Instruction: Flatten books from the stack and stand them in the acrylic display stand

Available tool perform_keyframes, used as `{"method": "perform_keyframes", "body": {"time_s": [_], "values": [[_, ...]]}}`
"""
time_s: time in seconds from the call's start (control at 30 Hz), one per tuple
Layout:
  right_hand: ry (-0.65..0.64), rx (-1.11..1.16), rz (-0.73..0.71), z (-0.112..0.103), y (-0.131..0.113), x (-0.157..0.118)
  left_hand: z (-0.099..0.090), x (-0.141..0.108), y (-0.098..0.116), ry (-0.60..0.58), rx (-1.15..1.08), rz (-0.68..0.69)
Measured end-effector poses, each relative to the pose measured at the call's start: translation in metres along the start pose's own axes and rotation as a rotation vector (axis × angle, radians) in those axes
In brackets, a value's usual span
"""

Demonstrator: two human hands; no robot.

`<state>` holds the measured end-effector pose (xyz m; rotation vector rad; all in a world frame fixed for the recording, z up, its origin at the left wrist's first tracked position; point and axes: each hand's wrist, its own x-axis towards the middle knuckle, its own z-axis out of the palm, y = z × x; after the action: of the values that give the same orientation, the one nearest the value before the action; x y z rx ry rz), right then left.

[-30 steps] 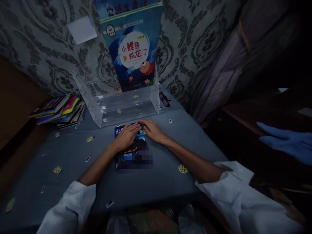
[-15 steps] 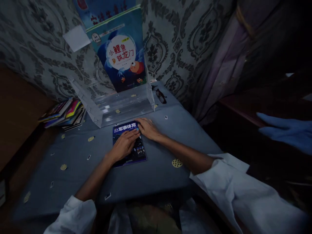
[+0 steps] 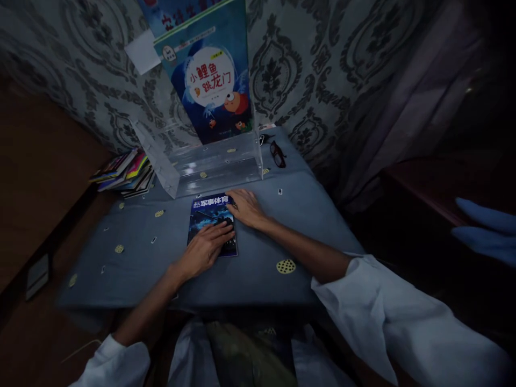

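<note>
A dark blue booklet (image 3: 209, 213) with white Chinese lettering lies flat on the cloth-covered table. Across its lower half rests my left hand (image 3: 209, 244), palm down with the fingers stretched out. My right hand (image 3: 246, 208) touches the booklet's upper right corner, its fingers extended along the edge. Just beyond the booklet stands a clear acrylic rack (image 3: 165, 174). Upright in the rack is a blue picture book (image 3: 217, 80) with a red fish on its cover; another blue book (image 3: 181, 13) shows behind it.
Stacked magazines (image 3: 127, 171) lie left of the rack. Dark-framed glasses (image 3: 278, 155) sit to its right on the table (image 3: 306, 236). A phone-like object (image 3: 38, 277) is at far left. A blue glove-like shape (image 3: 484, 231) appears at the right edge, beside a curtain (image 3: 407, 107).
My left hand sits lower on the booklet, so more of the cover's middle shows. My right hand stays at the upper right corner. The camera view has shifted slightly.
</note>
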<state>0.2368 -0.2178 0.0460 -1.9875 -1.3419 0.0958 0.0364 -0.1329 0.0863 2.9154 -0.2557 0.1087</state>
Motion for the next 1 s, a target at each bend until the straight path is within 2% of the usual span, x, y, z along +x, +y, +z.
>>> {"method": "perform_keyframes", "body": {"time_s": [0.3, 0.53, 0.6, 0.77, 0.87, 1.0], "values": [[-0.001, -0.011, -0.03, 0.004, 0.005, 0.0, 0.011, -0.026, 0.035, 0.02, 0.047, -0.051], [-0.012, -0.049, -0.07, -0.001, 0.0, -0.004, 0.031, -0.038, 0.06, 0.068, 0.234, -0.133], [-0.012, -0.072, -0.152, -0.001, -0.004, -0.008, 0.036, -0.039, 0.064, 0.069, 0.274, -0.15], [-0.092, -0.039, -0.497, 0.006, -0.007, -0.019, 0.042, -0.04, 0.066, 0.048, 0.291, -0.186], [-0.131, 0.003, -0.554, 0.011, -0.005, -0.023, 0.042, -0.042, 0.065, 0.036, 0.274, -0.176], [-0.137, 0.038, -0.535, 0.012, -0.004, -0.026, 0.038, -0.052, 0.061, 0.05, 0.239, -0.152]]}}
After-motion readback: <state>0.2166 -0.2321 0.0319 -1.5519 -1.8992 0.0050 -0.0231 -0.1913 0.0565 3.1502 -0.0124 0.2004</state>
